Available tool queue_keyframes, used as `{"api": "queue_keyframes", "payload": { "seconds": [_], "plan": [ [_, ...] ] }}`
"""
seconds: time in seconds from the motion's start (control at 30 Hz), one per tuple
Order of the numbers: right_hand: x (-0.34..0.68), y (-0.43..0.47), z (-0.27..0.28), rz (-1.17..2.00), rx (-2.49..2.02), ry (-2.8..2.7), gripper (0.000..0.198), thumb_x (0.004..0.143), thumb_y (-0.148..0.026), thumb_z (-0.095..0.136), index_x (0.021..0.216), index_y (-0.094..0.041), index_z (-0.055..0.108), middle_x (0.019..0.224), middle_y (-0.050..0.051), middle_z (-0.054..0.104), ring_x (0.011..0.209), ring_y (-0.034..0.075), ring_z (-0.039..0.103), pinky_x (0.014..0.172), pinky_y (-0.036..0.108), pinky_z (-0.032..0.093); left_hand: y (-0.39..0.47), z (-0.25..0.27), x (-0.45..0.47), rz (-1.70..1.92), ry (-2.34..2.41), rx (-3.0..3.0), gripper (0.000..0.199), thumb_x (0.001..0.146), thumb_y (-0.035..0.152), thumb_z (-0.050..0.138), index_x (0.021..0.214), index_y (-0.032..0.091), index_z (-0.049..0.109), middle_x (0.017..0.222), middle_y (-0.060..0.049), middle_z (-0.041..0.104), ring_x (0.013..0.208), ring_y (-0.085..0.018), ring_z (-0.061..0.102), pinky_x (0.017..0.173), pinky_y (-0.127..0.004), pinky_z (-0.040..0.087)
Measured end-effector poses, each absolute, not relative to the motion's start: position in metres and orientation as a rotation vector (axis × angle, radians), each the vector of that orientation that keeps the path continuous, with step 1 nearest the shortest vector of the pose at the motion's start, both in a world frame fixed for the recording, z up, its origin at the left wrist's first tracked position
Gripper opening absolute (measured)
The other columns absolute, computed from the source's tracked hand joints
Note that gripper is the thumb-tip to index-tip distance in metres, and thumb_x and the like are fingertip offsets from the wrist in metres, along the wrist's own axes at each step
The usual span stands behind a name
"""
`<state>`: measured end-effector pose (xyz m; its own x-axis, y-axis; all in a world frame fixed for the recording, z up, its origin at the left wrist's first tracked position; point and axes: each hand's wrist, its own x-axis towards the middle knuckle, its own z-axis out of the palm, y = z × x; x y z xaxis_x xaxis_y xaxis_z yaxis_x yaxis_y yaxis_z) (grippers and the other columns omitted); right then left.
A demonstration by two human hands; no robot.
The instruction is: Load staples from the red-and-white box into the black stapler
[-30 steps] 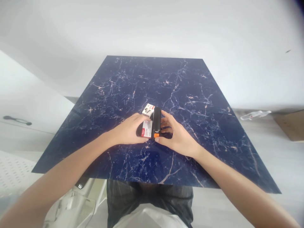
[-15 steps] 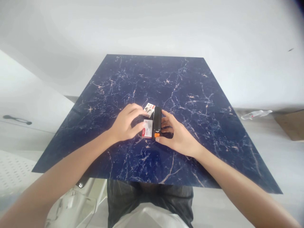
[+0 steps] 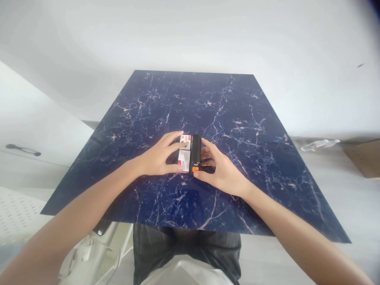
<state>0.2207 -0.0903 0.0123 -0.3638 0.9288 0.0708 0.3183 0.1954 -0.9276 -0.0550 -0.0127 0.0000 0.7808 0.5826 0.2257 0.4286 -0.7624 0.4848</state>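
Observation:
Two small red-and-white boxes, a far one (image 3: 186, 138) and a near one (image 3: 185, 158), lie end to end on the dark blue table. Along their right side is what looks like a black stapler (image 3: 196, 148) with an orange piece at its near end. My left hand (image 3: 162, 156) spans the boxes from the left, fingers at the far box and thumb at the near one. From the right, my right hand (image 3: 221, 168) grips the stapler lengthwise, with its thumb by the orange piece and its other fingers along the side.
The blue marble-patterned table (image 3: 192, 99) has its far edge close to a pale wall. To the right, outside the tabletop, are a clear plastic item (image 3: 320, 145) and a brown cardboard piece (image 3: 363, 158). A drawer handle (image 3: 23, 150) shows at the left.
The far box was tilted and has turned straight, in line with the near box. My left fingers have spread further over it. My right hand and the stapler have barely moved.

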Motion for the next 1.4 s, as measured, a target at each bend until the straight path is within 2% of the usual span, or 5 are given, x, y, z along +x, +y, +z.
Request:
{"api": "queue_keyframes", "payload": {
  "seconds": [0.13, 0.3, 0.57, 1.2, 1.4],
  "plan": [
    [0.22, -0.091, 0.013, 1.145, -1.176, -1.817, 0.092, 0.086, -0.028, 0.078, 0.164, -0.031, 0.03, 0.141, 0.013, 0.061, 0.121, 0.032, 0.068, 0.1, 0.057, 0.063, -0.013, -0.003, -0.059, 0.406, 0.824, 2.528, 0.102, 0.074, 0.058, 0.09, 0.16, 0.029, 0.043, 0.175, -0.018, 0.02, 0.161, -0.047, 0.017, 0.125, -0.072, 0.027],
    [0.219, -0.091, 0.012, 1.088, -1.171, -1.848, 0.093, 0.085, -0.026, 0.078, 0.165, -0.031, 0.03, 0.143, 0.013, 0.059, 0.126, 0.033, 0.065, 0.101, 0.056, 0.064, -0.013, -0.001, -0.052, 0.458, 0.801, 2.53, 0.1, 0.071, 0.049, 0.092, 0.156, 0.029, 0.046, 0.166, -0.016, 0.039, 0.154, -0.043, 0.035, 0.125, -0.067, 0.032],
    [0.216, -0.098, 0.006, 0.763, -1.254, -2.09, 0.109, 0.079, -0.026, 0.083, 0.168, -0.035, 0.022, 0.165, 0.014, 0.038, 0.137, 0.041, 0.058, 0.109, 0.064, 0.057, -0.012, 0.004, -0.054, 0.375, 0.844, 2.568, 0.103, 0.07, 0.057, 0.092, 0.158, 0.027, 0.047, 0.167, -0.018, 0.038, 0.153, -0.045, 0.034, 0.125, -0.068, 0.03],
    [0.209, -0.101, 0.007, 0.473, -1.316, -2.198, 0.084, 0.089, -0.039, 0.076, 0.162, -0.027, 0.038, 0.154, 0.016, 0.053, 0.116, 0.037, 0.071, 0.093, 0.055, 0.065, -0.014, 0.0, -0.049, 0.415, 0.885, 2.591, 0.107, 0.066, 0.056, 0.092, 0.157, 0.025, 0.046, 0.162, -0.017, 0.042, 0.148, -0.045, 0.04, 0.123, -0.066, 0.034],
    [0.209, -0.099, 0.012, 0.374, -1.351, -2.102, 0.068, 0.086, -0.027, 0.072, 0.151, -0.028, 0.053, 0.138, 0.01, 0.068, 0.103, 0.029, 0.075, 0.087, 0.044, 0.066, -0.01, -0.005, -0.038, 0.463, 0.895, 2.653, 0.107, 0.063, 0.06, 0.093, 0.152, 0.019, 0.052, 0.158, -0.021, 0.046, 0.143, -0.044, 0.044, 0.121, -0.062, 0.037]
  ]
}}
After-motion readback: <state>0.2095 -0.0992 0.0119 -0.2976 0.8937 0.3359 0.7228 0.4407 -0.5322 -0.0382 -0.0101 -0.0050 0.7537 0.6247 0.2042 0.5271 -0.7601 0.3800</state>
